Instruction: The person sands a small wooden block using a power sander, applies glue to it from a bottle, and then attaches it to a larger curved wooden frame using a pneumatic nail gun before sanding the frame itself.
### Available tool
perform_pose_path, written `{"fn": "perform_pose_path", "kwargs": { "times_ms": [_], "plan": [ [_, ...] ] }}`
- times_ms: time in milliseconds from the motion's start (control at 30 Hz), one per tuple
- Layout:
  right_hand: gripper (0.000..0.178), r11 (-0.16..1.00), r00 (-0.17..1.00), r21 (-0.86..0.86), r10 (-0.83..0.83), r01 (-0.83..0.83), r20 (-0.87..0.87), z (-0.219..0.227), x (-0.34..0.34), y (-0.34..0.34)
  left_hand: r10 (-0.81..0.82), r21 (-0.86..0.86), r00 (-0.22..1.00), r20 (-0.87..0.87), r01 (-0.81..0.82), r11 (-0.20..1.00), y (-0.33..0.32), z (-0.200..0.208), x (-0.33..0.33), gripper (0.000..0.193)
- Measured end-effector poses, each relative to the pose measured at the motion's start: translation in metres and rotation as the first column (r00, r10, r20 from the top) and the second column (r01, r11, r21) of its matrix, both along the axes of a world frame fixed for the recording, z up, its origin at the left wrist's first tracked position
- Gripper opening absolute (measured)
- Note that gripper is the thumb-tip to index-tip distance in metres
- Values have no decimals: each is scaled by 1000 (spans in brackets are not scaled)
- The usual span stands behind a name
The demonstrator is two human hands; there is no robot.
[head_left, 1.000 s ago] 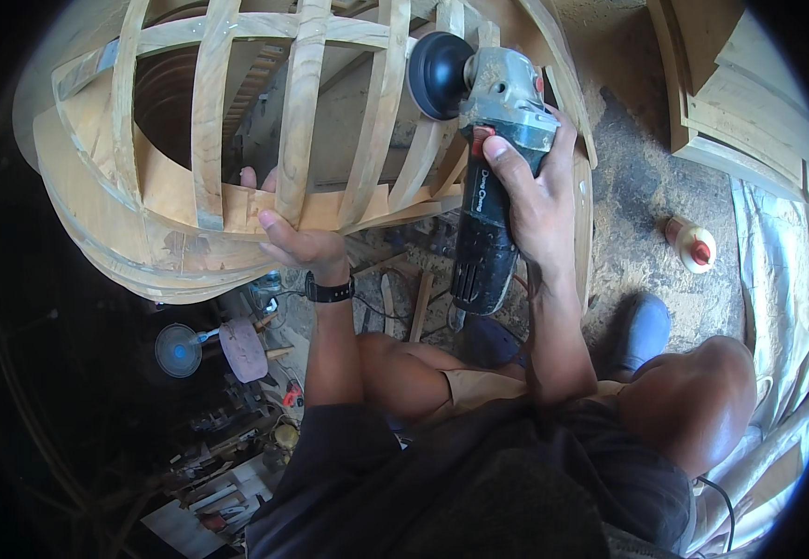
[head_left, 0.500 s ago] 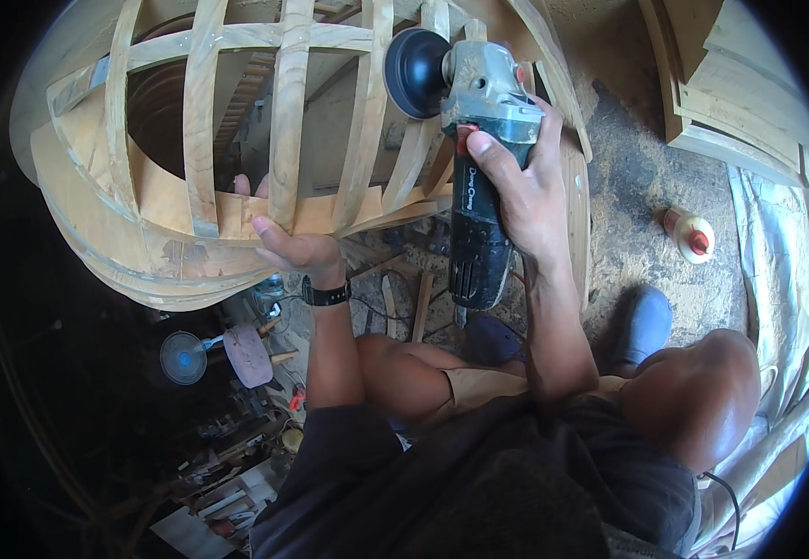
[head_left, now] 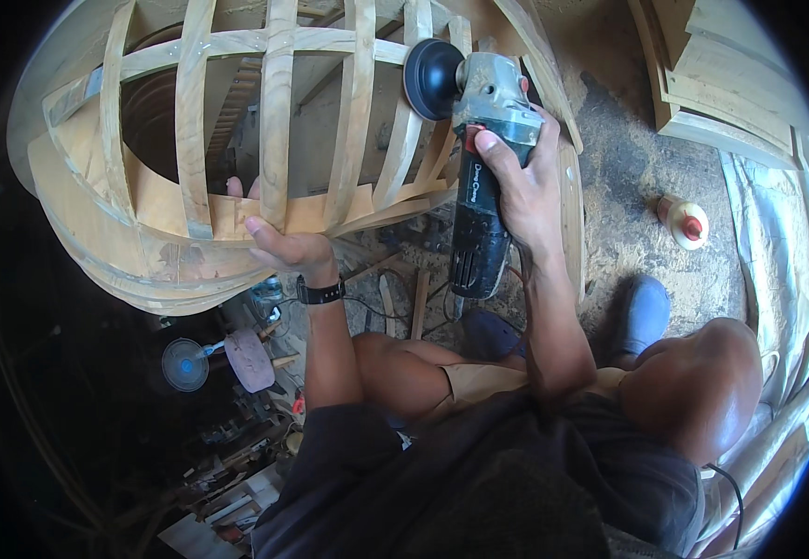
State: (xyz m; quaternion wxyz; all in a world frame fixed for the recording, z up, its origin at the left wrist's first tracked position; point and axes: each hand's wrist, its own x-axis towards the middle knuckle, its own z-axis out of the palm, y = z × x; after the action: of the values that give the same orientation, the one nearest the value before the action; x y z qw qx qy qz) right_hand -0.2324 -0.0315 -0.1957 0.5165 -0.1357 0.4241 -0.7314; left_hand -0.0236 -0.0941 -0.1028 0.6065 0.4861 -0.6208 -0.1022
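My right hand (head_left: 530, 191) is closed round the dark body of an angle grinder (head_left: 484, 210), its thumb beside the red switch. A round black pad (head_left: 432, 80) on the grinder's head faces left, close to the slats at the right end of a wooden frame; whether it touches them I cannot tell. My left hand (head_left: 292, 250), with a watch on the wrist, grips the curved lower rail (head_left: 227, 219) of that frame. Its thumb lies on the near side, and fingertips show behind the rail. Several upright slats (head_left: 276, 112) rise from the rail and cross a curved bar.
On the stained floor to the right stands a white bottle (head_left: 683, 222) with a red cap. Stacked wooden pieces (head_left: 721, 102) sit at the far right. A small fan (head_left: 184, 364) and a pinkish stool (head_left: 250, 361) are at the left, near scattered wood scraps and a cable.
The grinder has shifted slightly right relative to the slats, its pad moving a little away from the middle ones. My left hand keeps its grip on the rail.
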Motion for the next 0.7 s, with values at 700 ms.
{"fn": "perform_pose_path", "kwargs": {
  "times_ms": [700],
  "plan": [
    [69, 999, 990, 27, -22, 19, 140, -18, -12, -11, -12, 22, 1000, -26, 12, 1000, 1, -1, 4, 75]
  ]
}}
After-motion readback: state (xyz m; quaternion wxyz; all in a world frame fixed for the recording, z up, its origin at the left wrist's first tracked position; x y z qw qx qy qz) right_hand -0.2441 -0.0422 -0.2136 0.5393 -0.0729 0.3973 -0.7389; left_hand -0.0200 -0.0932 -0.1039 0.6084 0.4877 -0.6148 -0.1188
